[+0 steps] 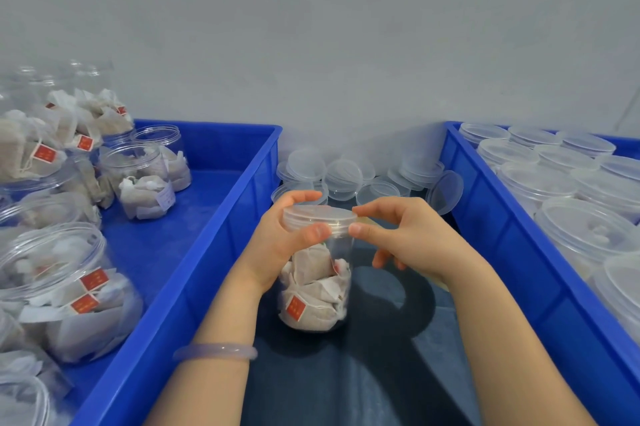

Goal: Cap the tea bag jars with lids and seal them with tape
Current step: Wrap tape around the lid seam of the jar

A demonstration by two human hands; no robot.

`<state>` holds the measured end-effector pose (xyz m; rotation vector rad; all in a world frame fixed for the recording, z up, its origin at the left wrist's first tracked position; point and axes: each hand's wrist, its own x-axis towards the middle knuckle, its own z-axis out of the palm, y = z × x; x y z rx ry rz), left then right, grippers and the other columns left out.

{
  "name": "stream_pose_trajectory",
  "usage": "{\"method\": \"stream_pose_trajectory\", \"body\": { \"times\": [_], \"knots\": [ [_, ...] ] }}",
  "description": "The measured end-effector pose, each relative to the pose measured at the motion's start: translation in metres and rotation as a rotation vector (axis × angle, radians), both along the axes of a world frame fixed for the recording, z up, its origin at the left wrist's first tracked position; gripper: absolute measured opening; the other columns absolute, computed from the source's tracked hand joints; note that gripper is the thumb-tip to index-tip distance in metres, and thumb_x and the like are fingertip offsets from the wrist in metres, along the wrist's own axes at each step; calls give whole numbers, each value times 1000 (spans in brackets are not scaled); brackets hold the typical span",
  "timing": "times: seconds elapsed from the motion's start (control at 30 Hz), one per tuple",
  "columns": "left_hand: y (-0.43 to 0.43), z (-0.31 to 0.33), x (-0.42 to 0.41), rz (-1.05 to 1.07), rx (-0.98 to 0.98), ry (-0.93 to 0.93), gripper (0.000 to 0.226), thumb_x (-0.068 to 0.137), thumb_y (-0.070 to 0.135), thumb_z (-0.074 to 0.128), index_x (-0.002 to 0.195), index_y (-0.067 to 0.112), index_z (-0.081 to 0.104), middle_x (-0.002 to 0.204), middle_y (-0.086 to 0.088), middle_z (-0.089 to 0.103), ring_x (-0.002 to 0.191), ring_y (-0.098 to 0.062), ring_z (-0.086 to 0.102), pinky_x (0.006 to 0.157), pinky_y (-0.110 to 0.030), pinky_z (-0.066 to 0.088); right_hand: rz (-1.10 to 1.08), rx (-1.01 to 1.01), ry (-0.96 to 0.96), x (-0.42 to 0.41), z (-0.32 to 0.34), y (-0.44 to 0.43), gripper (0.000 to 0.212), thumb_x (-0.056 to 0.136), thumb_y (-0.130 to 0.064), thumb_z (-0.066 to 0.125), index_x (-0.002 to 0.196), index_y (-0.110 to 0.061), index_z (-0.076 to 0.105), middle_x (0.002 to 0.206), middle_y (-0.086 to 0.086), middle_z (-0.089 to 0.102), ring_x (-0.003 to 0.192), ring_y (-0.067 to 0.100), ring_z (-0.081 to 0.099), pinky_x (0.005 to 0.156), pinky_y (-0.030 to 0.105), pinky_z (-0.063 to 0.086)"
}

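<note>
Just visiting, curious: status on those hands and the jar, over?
Left hand grips lid on tea bag jar. Right hand pinches lid rim. Jar upright, capped. Nothing blocking.

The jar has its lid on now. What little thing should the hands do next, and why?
Probably give the lid a small twist to snug it before taping. The lid sits flat on the jar, the left hand grips its rim and the right hand pinches the other side. A pale strip by the right hand may be tape; I cannot tell.
</note>
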<state>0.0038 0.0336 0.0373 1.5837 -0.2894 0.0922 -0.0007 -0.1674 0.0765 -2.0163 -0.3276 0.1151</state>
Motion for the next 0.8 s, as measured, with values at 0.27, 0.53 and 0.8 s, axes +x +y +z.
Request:
{"method": "stream_pose_trajectory", "body": {
  "times": [0.27, 0.53, 0.8],
  "knots": [
    [-2, 7, -1, -17, 103, -24, 112, 30, 81, 76, 128, 34, 47, 126, 5, 55, 116, -8, 57, 89, -21, 50, 94, -72, 69, 2, -4, 0, 42, 83, -47, 64, 124, -43, 55, 81, -24, 68, 52, 2, 56, 50, 19, 44],
    [-10, 25, -4, 149, 337, 30, 94, 36, 72, 80, 120, 46, 47, 113, 26, 50, 100, 8, 53, 70, -13, 43, 37, -173, 18, 3, -2, 1, 33, 80, -60, 58, 110, -47, 53, 55, -20, 62, 41, 1, 55, 47, 15, 45],
    [-12, 18, -1, 252, 193, 42, 97, 32, 68, 80, 120, 39, 51, 109, 17, 58, 104, -5, 58, 80, -23, 49, 99, -176, 3, -1, 2, 0, 14, 92, -46, 52, 80, -51, 57, 85, -22, 64, 50, 4, 60, 54, 19, 48]
  ]
}}
